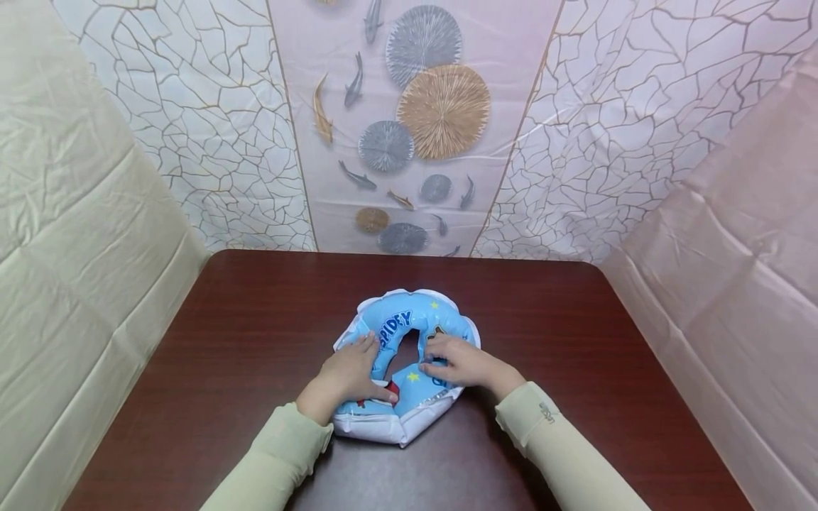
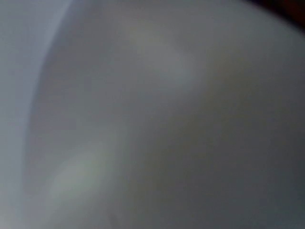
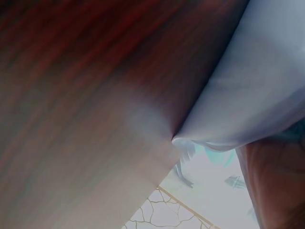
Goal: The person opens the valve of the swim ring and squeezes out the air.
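Note:
A partly inflated swim ring [image 1: 390, 309], light blue on top with "SPIDEY" lettering and yellow stars, lies on the table with its white underside showing around the edge. My left hand [image 1: 348, 370] presses on its left side, fingers straight and thumb stretched toward the front. On the right side, my right hand [image 1: 463, 360] curls its fingers over the inner edge, the thumb below them. The ring's white side [image 3: 257, 71] bulges beside the right hand [image 3: 276, 181] in the right wrist view. The left wrist view is filled by the blurred pale ring [image 2: 157, 119].
The dark red-brown table [image 1: 255, 319] stretches out on all sides of the ring. Behind it hangs a patterned curtain [image 1: 409, 177] with fish and round motifs. Beige cloth [image 1: 83, 234] walls in the left, and pinkish cloth [image 1: 728, 234] the right.

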Demonstrator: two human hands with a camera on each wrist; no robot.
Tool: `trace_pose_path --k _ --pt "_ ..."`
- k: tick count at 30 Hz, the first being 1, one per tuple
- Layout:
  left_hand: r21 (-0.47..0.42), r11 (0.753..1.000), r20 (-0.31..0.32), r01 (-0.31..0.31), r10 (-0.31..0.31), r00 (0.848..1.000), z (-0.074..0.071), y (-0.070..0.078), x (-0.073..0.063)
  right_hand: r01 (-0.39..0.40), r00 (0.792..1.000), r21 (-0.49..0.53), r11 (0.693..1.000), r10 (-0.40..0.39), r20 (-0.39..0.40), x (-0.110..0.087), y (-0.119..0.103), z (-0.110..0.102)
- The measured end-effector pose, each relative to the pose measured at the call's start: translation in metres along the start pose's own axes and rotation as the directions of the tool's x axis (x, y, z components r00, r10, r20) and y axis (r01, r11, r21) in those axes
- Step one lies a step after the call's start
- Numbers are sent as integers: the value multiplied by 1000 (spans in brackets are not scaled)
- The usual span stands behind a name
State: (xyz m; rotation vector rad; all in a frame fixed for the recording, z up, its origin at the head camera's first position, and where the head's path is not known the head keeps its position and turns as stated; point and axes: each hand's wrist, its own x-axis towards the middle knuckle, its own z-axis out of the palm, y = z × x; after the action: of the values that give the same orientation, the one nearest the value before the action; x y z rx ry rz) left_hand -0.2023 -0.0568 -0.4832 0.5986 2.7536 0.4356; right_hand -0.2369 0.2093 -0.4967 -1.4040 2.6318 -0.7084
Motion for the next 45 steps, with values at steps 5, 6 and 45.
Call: trace_pose_path --k 5,6,45 --pt "3 1000 8 7 -7 1000 -1 1 0 -8 1000 -15 1000 8 12 1 0 1" --pt "5 1000 9 8 -8 1000 -1 1 0 -11 1000 -20 1000 11 15 1 0 1" --pt "77 997 20 -11 9 1000 -2 5 -2 -41 996 -43 998 44 75 0 0 4"
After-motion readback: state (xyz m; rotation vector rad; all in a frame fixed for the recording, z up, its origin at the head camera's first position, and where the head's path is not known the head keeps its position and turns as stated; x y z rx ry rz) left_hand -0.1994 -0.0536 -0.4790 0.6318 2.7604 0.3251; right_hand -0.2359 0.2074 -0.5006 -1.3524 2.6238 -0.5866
